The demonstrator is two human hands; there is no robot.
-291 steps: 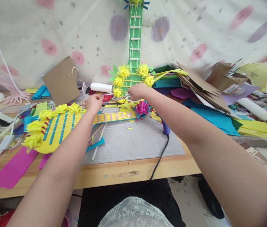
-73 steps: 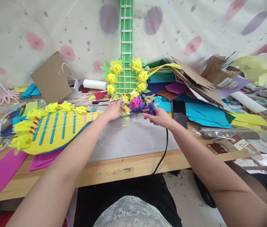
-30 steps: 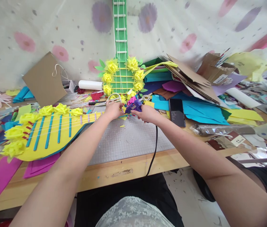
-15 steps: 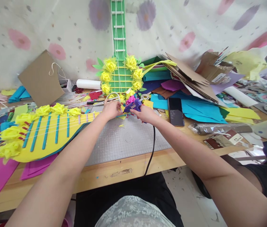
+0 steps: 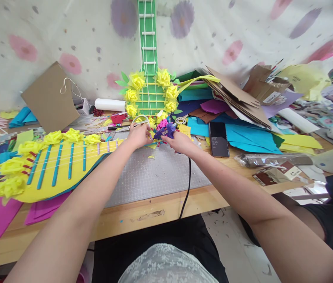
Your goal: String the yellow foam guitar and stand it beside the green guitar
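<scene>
My right hand (image 5: 182, 142) is wrapped round a purple glue gun (image 5: 165, 131); a black cord (image 5: 189, 184) runs from below that hand over the table's front edge. The gun's front end is close to the fingers of my left hand (image 5: 139, 135). Those fingers are pinched together by the narrow end of a yellow guitar-shaped craft piece (image 5: 78, 167), and what lies between them is too small to make out. Blue and lilac strips, white strings and yellow paper flowers (image 5: 53, 137) decorate this piece. Beneath both hands lies a grey cutting mat (image 5: 157, 173).
A green guitar-shaped piece (image 5: 149, 86) with yellow flowers leans upright at the back. To the right lie a phone (image 5: 219, 138), blue sheets (image 5: 250, 135) and stacked cardboard (image 5: 237, 92). Brown cardboard (image 5: 51, 98) stands left. Another person's leg (image 5: 296, 216) is at the right edge.
Both hands hold nearly the same place. The glue gun has tilted or shifted very slightly, and its cord has swung a little to the left.
</scene>
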